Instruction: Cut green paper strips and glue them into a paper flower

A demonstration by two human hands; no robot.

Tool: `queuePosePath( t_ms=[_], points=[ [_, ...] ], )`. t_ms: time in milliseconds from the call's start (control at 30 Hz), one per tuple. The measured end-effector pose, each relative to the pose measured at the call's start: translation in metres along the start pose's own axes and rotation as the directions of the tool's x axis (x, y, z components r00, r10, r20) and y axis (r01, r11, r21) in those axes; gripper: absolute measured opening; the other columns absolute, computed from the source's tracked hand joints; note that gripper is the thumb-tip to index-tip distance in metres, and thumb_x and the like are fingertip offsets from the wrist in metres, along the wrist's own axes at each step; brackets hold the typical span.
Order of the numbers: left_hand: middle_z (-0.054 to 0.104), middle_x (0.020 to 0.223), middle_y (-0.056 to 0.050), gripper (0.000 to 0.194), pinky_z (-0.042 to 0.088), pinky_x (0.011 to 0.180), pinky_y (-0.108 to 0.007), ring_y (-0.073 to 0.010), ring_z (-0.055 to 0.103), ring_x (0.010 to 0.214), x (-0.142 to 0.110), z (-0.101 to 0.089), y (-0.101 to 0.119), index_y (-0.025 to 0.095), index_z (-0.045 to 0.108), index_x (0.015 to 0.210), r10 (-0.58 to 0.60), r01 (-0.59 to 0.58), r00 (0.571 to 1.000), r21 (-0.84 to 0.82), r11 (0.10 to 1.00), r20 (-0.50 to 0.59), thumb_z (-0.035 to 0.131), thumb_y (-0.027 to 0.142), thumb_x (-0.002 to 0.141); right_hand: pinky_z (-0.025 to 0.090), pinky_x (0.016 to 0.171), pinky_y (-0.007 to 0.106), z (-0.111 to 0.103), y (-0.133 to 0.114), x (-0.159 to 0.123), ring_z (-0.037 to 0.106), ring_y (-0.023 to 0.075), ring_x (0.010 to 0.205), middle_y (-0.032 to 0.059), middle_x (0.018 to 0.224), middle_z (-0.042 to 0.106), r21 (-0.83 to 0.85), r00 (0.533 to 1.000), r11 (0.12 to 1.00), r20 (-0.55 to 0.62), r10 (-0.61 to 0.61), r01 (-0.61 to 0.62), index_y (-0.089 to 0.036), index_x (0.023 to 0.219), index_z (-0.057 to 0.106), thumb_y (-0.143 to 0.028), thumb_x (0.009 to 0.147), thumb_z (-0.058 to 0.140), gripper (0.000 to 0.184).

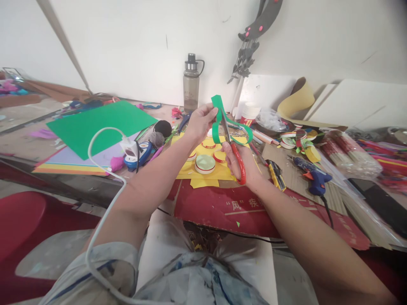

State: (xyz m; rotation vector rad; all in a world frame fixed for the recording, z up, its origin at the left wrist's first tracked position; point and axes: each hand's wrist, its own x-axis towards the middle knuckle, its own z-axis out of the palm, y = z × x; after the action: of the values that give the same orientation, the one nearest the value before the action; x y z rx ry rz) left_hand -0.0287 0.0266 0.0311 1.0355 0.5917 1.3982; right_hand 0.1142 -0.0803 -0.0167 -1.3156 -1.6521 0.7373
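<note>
Pinched in my left hand (201,123) is a curling green paper strip (243,134), its upper end raised above my fingers. My right hand (237,160) is closed around a pair of scissors (239,163) with red handles, whose blades point up and lie against the strip. Below both hands lies a yellow sheet (182,169) bearing several round pieces with red-and-white rims. The nearest of them is a pale green disc (204,163).
A large green sheet (101,123) and coloured papers lie left, beside a blue-and-white power strip (137,156). A water bottle (191,84) stands behind. At right are a utility knife (276,174), a blue glue gun (314,178) and a phone (378,203). A white cable (108,216) crosses my left arm.
</note>
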Motion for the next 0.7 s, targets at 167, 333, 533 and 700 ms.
queuePosePath(
  t_ms=[167, 333, 533, 700],
  points=[
    [0.069, 0.071, 0.002, 0.011, 0.049, 0.065, -0.018, -0.0066, 0.062, 0.063, -0.001, -0.002, 0.002, 0.017, 0.068, 0.085, 0.002, -0.002, 1.000, 0.007, 1.000, 0.019, 0.076, 0.019, 0.093, 0.037, 0.050, 0.030, 0.000, -0.002, 0.000, 0.046, 0.0142, 0.057, -0.0013, 0.062, 0.048, -0.019, 1.000, 1.000, -0.019, 0.006, -0.006, -0.025, 0.075, 0.046, -0.087, 0.091, 0.046, 0.064],
    [0.064, 0.066, 0.004, 0.013, 0.049, 0.062, -0.017, -0.0060, 0.061, 0.060, 0.004, -0.007, 0.005, 0.017, 0.067, 0.086, 0.031, -0.030, 0.997, 0.018, 0.999, -0.066, 0.073, 0.022, 0.096, 0.038, 0.052, 0.030, -0.002, -0.009, -0.004, 0.046, 0.0146, 0.057, -0.0015, 0.059, 0.048, -0.029, 1.000, 1.000, 0.004, -0.004, 0.004, -0.024, 0.074, 0.049, -0.085, 0.091, 0.050, 0.063],
    [0.061, 0.064, 0.005, 0.017, 0.047, 0.061, -0.017, -0.0037, 0.054, 0.054, 0.004, -0.004, 0.002, 0.016, 0.064, 0.082, 0.032, -0.032, 0.999, 0.006, 0.999, -0.027, 0.066, 0.012, 0.099, 0.037, 0.051, 0.031, -0.004, -0.009, -0.005, 0.047, 0.0159, 0.051, -0.0026, 0.057, 0.050, -0.001, 0.999, 1.000, 0.027, -0.022, 0.023, -0.025, 0.079, 0.050, -0.080, 0.094, 0.051, 0.057],
    [0.061, 0.066, 0.005, 0.014, 0.047, 0.060, -0.017, -0.0035, 0.053, 0.055, 0.000, -0.001, -0.002, 0.016, 0.066, 0.084, 0.025, -0.025, 1.000, 0.007, 1.000, -0.005, 0.073, 0.014, 0.095, 0.039, 0.054, 0.034, -0.005, -0.005, -0.001, 0.047, 0.0177, 0.051, -0.0015, 0.056, 0.051, -0.025, 0.999, 0.999, 0.011, -0.042, 0.042, -0.027, 0.077, 0.048, -0.076, 0.097, 0.051, 0.053]
  ],
)
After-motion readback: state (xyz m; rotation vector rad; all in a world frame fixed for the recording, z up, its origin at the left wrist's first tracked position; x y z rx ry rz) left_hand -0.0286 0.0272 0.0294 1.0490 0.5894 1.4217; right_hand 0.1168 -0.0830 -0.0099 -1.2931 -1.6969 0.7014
